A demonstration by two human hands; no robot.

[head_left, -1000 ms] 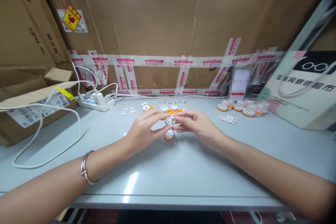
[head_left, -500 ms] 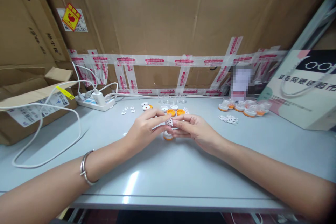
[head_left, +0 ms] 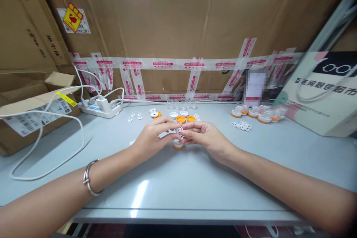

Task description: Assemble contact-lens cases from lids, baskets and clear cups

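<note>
Between my fingertips is a small white perforated plastic piece [head_left: 179, 130]. My left hand [head_left: 156, 134] pinches it from the left, thumb below and fingers above. From the right, my right hand [head_left: 206, 135] grips it with thumb and fingertips. Just below the piece, a white and orange round part [head_left: 177, 144] sits on the table, partly covered by my fingers. Behind my hands lie orange rings [head_left: 180, 119] and white rings [head_left: 173, 115]. A white and orange part [head_left: 154, 113] is beyond my left hand.
Small white knobs [head_left: 135, 117] stand at the left, near a power strip [head_left: 102, 108] with white cables. Clear cups [head_left: 181, 105] line the back. At the right are assembled clear-topped parts [head_left: 263, 114], white perforated pieces [head_left: 242, 126] and a paper bag [head_left: 320, 96]. An open carton [head_left: 36, 115] stands left.
The white perforated piece has turned slightly and shows more of its face. My right fingers have closed in a little; the whole view has shifted slightly.
</note>
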